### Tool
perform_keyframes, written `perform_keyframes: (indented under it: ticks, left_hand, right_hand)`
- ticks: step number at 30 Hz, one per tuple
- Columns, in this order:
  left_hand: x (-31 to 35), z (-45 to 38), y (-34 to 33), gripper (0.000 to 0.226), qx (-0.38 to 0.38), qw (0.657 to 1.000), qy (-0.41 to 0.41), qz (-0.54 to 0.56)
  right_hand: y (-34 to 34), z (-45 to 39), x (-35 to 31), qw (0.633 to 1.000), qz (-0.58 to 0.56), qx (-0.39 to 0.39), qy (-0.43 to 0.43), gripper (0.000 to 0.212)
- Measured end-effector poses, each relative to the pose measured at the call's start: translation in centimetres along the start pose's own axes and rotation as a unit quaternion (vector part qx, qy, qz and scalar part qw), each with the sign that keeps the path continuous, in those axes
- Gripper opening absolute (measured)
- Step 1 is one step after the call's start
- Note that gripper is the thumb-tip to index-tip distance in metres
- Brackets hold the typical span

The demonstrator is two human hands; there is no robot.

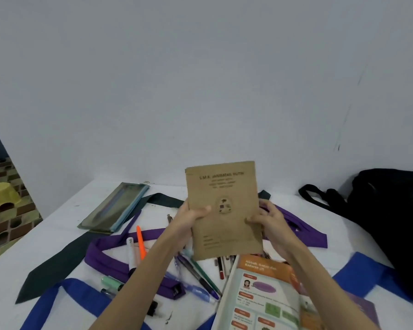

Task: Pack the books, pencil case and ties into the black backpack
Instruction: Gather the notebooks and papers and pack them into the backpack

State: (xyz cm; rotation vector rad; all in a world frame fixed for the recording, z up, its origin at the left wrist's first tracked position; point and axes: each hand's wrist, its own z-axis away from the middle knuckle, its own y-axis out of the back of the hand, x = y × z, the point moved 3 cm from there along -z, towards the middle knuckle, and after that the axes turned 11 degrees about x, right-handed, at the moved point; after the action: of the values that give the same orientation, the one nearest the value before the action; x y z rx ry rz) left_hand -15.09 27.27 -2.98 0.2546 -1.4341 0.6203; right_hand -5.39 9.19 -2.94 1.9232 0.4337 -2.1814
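Above the white tabletop (65, 225), a thin brown paper-covered exercise book (224, 210) is held upright, its creased cover printed with faded dark lettering and a round emblem. It is pinched at both side edges by the left hand (188, 220) and right hand (271, 222), thumbs pressed on the front cover. Well right, a black fabric backpack (391, 215) is seen.

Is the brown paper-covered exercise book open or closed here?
Closed: the brown paper-covered exercise book shows only its printed front cover, held upright above the pens between the left hand and right hand.
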Motion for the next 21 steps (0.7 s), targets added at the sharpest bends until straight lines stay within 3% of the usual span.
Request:
perform_keyframes:
  ticks: [4, 11, 13, 18, 21]
  left_hand:
    - [0.6, 1.6, -4.3, 0.039, -0.078, 0.990, -0.043, -0.108]
    - [-2.4, 2.9, -9.0, 0.032, -0.128, 0.981, -0.048, -0.136]
    - [-4.1, 3.3, -9.1, 0.038, -0.132, 0.979, -0.043, -0.151]
    - [-5.4, 4.3, -9.3, 0.026, -0.125, 0.980, -0.055, -0.143]
    - [-3.6, 4.0, -10.6, 0.024, -0.125, 0.967, -0.099, -0.198]
  right_hand:
    - [3.1, 2.3, -2.9, 0.998, 0.023, 0.001, 0.057, 0.029]
    - [8.5, 5.3, -2.2, 0.994, 0.079, 0.052, 0.051, 0.019]
    - [9.1, 5.8, -0.4, 0.993, 0.096, 0.057, 0.036, 0.021]
    - [9.2, 6.5, 0.6, 0.994, 0.097, 0.038, 0.022, 0.024]
    - [10.7, 6.3, -1.7, 0.989, 0.104, 0.068, 0.081, 0.040]
